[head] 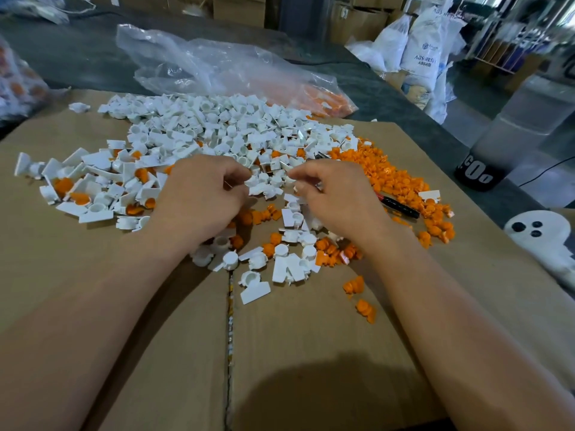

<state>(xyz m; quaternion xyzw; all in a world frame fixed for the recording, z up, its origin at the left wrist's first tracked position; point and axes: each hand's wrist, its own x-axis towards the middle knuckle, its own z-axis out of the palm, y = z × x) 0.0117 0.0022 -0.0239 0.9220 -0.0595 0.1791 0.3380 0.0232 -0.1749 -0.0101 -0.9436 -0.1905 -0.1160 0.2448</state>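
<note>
Assembly looks to be the work in hand: fitting orange plugs (389,178) into white pieces (217,129), judging by the fitted ones (81,199) lying to the left with orange already seated in their cups. Both hands hover over the near edge of the white heap, close together. The right hand (329,197) has its fingers curled, forefinger and thumb pinching a white piece (290,181) at the heap's edge. The left hand (202,194) is curled too, thumb against forefinger, but I cannot tell whether anything sits between them (a thin sliver shows there, too small to name).

By my reading this is the picking stage, before any joining. The next move calls for lifting that one piece free without dragging its neighbours, turning its cup upward, then taking a plug from the orange spread to the right and pressing it in squarely.

Everything loose lies on the cardboard (311,353) covering the desk (77,57), not in any container. Beyond the heap a clear bag (193,63) lies slumped open, mostly empty, with orange parts gathered in its right end. A second bag (18,85) at the left edge holds what seem to be orange and white parts, blurred. White sacks (420,48) stand well apart at the back; their contents are hidden. A marker (399,208) lies among the plugs.
</note>
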